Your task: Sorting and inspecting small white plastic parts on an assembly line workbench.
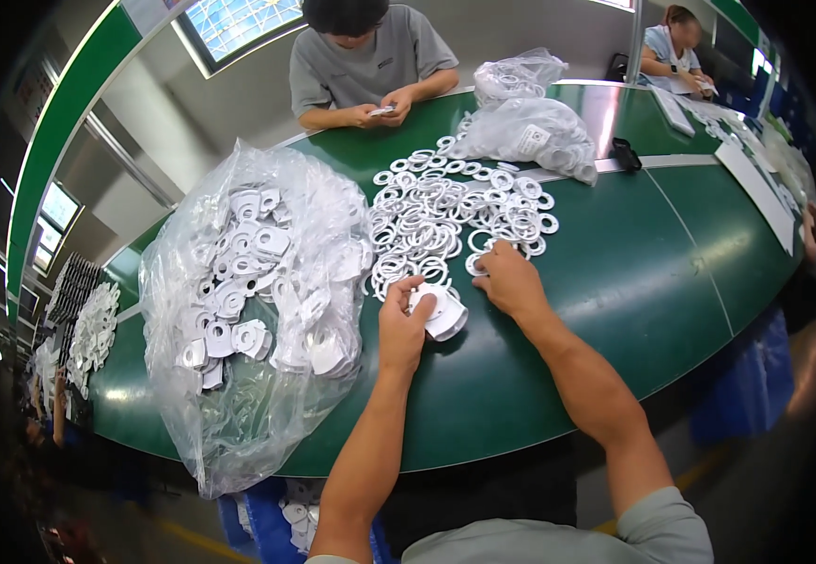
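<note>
My left hand is closed on white plastic plates with rounded edges, seemingly a few stacked together, held just above the table. At the near right edge of a heap of white rings, my right hand has its fingers bent and pressed together on a white ring. The fingertips partly cover that ring. To the left of my hands lies a large clear plastic bag, spread wide, with many white plates with round holes in it.
The green table curves around me. Across it a person handles a small white part. Clear bags of white rings stand beyond the heap, beside a small black object. Another person sits far right, near a long white strip.
</note>
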Available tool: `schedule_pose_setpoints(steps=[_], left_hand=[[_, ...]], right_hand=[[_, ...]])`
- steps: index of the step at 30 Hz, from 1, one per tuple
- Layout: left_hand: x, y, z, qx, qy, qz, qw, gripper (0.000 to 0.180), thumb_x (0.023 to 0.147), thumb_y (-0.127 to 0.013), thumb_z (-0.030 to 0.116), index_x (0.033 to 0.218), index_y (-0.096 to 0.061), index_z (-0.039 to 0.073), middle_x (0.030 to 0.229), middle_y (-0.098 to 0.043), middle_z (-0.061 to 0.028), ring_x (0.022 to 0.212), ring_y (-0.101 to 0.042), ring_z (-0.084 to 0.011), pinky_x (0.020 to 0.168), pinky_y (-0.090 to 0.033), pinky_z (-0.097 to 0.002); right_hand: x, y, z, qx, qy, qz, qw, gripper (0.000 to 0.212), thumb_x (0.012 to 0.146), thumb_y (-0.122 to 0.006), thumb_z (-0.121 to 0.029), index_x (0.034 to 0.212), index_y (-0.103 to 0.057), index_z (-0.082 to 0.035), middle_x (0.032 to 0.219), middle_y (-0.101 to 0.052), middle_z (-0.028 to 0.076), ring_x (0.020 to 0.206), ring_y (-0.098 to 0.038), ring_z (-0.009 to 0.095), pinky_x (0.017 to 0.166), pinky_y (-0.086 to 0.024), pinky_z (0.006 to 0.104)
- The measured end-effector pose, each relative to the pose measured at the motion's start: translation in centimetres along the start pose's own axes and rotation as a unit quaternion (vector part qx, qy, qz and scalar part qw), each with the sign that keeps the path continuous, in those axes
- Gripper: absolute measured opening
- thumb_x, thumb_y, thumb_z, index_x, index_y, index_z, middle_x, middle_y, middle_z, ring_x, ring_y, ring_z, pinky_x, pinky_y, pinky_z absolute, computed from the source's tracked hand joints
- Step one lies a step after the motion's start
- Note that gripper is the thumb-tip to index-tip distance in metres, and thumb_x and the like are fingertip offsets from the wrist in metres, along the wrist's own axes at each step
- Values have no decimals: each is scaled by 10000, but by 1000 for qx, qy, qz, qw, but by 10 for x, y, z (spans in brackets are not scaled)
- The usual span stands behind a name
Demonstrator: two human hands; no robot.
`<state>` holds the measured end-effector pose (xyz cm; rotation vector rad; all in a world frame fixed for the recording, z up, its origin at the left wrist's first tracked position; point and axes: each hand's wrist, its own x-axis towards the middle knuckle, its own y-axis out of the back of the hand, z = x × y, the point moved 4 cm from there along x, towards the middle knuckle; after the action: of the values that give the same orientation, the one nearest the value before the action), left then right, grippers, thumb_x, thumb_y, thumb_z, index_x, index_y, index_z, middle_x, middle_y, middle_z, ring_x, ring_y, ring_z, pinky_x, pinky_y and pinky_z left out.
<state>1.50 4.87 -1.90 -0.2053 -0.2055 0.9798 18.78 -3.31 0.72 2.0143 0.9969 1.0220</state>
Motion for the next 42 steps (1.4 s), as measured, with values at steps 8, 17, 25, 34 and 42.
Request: schedule_pose_setpoints(steps=[8,17,25,34,42], left_hand=[[3,9,11,171,-36,39,984,233,967,-513,187,1044,-587,-21,871,-674,-87,780,-603,-107,687,-468,-226],[-4,-2,-13,-353,186,48,915,248,996,-434,273,1003,-535,47,796,-553,-66,596,-503,-157,462,-426,-288],[-13,-15,6,-451,164,-49,876,521,987,-359,455,1102,-566,-10,956,-623,-90,850,-611,-190,745,-510,-285],[-14,-11,0,-409,202,28,890,375,987,-401,416,951,-538,69,804,-585,-46,682,-574,-163,614,-508,-314],[-6,9,-5,-213,152,40,964,300,976,-485,340,922,-551,53,699,-562,-39,551,-548,-141,479,-467,-284]], right_hand=[[8,13,-3,162,0,18,987,110,786,-696,-113,851,-646,-39,862,-543,95,769,-576,251,677,-467,348],[-24,23,-74,214,132,88,964,111,774,-682,-62,878,-652,-34,793,-536,76,710,-552,220,623,-454,316],[-35,9,-101,117,253,148,949,163,744,-688,-98,890,-638,-47,920,-595,68,805,-580,252,681,-467,347],[-35,10,-100,104,245,164,950,163,760,-684,-90,911,-640,-45,825,-539,73,750,-555,248,654,-458,357],[-28,33,-89,157,143,211,954,157,764,-685,11,912,-641,-21,819,-504,95,717,-542,246,615,-450,339]])
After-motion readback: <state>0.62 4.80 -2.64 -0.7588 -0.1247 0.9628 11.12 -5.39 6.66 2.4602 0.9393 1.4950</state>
